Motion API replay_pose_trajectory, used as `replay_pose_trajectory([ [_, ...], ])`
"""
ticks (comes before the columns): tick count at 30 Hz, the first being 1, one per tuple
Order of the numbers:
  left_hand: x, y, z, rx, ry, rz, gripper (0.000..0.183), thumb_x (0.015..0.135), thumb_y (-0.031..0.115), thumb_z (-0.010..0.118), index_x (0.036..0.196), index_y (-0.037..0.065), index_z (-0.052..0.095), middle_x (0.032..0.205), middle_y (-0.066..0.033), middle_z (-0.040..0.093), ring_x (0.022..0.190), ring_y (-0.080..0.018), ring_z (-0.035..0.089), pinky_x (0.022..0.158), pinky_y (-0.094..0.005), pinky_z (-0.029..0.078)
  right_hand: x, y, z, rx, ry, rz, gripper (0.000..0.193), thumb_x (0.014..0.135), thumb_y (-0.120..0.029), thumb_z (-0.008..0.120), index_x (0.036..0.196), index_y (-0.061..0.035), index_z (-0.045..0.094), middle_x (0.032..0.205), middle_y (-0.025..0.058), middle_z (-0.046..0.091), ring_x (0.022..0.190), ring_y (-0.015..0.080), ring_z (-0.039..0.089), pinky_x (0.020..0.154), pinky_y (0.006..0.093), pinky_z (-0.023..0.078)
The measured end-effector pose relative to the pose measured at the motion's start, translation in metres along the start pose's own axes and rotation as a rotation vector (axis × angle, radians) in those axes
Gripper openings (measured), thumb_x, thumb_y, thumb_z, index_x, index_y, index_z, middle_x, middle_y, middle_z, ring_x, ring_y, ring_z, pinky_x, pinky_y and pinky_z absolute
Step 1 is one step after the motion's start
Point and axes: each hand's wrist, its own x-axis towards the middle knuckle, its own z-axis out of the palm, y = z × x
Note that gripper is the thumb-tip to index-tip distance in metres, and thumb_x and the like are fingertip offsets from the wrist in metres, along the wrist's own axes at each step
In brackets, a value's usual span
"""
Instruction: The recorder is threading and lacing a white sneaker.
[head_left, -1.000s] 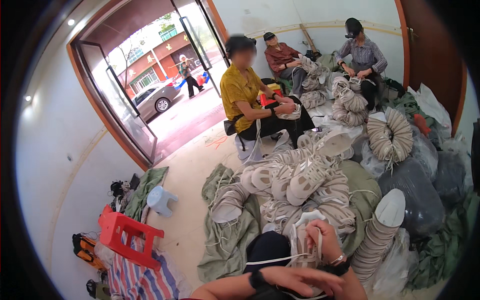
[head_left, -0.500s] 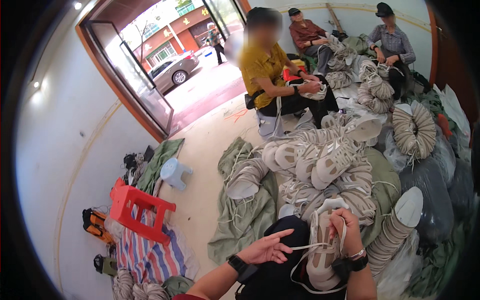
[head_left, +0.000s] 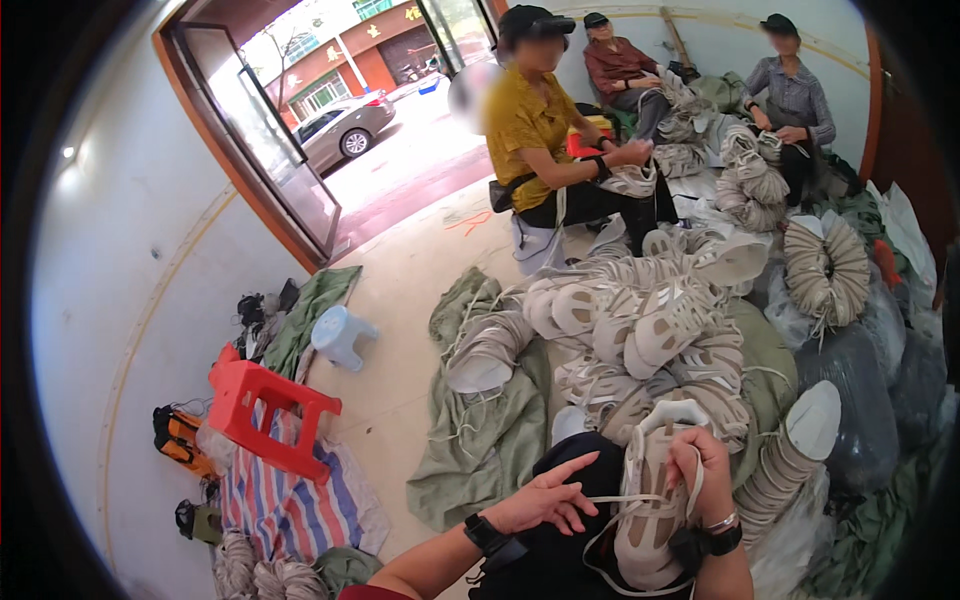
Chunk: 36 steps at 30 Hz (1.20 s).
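A beige and brown sneaker rests upright on my lap, its toe toward me. Above its right side, my right hand is closed, pinching a cream shoelace that loops beside the fingers. To the left of the shoe is my left hand, one digit stretched out and the others partly bent. A shoelace runs nearly straight from these fingers across to the eyelets; the exact grip is partly hidden. More lace hangs in a loop by the toe. Past the shoe lies a heap of similar sneakers.
Nested shoe parts stand at right, beside dark plastic bags. Green cloth lies left of my lap. Farther left are a red stool, blue stool and striped sheet. A person in yellow handles a shoe; two others sit behind.
The view has shifted slightly. My hands keep nearly the same pose around the shoe, the left a little nearer to it. The person in yellow has raised their head, and a passer-by outside is gone.
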Motion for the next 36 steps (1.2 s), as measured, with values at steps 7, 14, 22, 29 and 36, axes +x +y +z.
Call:
replay_pose_trajectory([
  [7, 0.000, 0.004, 0.005, 0.005, 0.022, -0.008, 0.062, 0.100, 0.017, 0.042, 0.150, 0.025, 0.006, 0.102, -0.0184, 0.065, 0.078, -0.0230, 0.068, 0.064, -0.0303, 0.058, 0.001, -0.002, 0.008, -0.029, -0.088, 0.057, 0.017, 0.094, -0.018, 0.055, 0.091, -0.0025, 0.059, 0.067, 0.0002, 0.056, 0.053, 0.0054, 0.053, 0.048, 0.0211, 0.043],
  [14, 0.006, 0.003, -0.001, -0.010, -0.015, -0.017, 0.063, 0.100, 0.016, 0.042, 0.150, 0.024, 0.006, 0.102, -0.0199, 0.064, 0.078, -0.0255, 0.068, 0.065, -0.0336, 0.058, 0.009, -0.001, 0.012, -0.139, -0.140, 0.003, 0.018, 0.094, -0.019, 0.056, 0.087, -0.0033, 0.060, 0.062, -0.0030, 0.052, 0.053, 0.0037, 0.050, 0.048, 0.0210, 0.039],
  [22, 0.007, 0.000, -0.005, 0.000, -0.061, 0.032, 0.064, 0.099, 0.015, 0.041, 0.150, 0.022, 0.003, 0.102, -0.0231, 0.063, 0.079, -0.0281, 0.068, 0.065, -0.0344, 0.058, 0.008, 0.000, 0.012, -0.196, -0.064, 0.020, 0.017, 0.096, -0.020, 0.053, 0.089, -0.0050, 0.058, 0.066, -0.0040, 0.051, 0.054, 0.0032, 0.048, 0.049, 0.0202, 0.040],
  [29, 0.005, -0.005, -0.013, 0.005, -0.058, 0.058, 0.064, 0.098, 0.009, 0.038, 0.150, 0.022, 0.002, 0.098, -0.0253, 0.063, 0.076, -0.0309, 0.068, 0.063, -0.0374, 0.059, 0.014, 0.012, 0.014, -0.246, -0.025, 0.095, 0.019, 0.097, -0.023, 0.052, 0.093, -0.0053, 0.057, 0.068, -0.0041, 0.051, 0.054, 0.0030, 0.048, 0.049, 0.0195, 0.041],
  [36, 0.003, -0.006, -0.018, -0.071, -0.131, 0.060, 0.065, 0.099, 0.010, 0.038, 0.150, 0.023, 0.001, 0.102, -0.0268, 0.062, 0.078, -0.0321, 0.068, 0.065, -0.0392, 0.059, 0.014, 0.003, 0.031, -0.288, -0.054, 0.116, 0.016, 0.096, -0.020, 0.052, 0.095, -0.0045, 0.059, 0.073, -0.0038, 0.056, 0.057, 0.0019, 0.052, 0.050, 0.0173, 0.044],
])
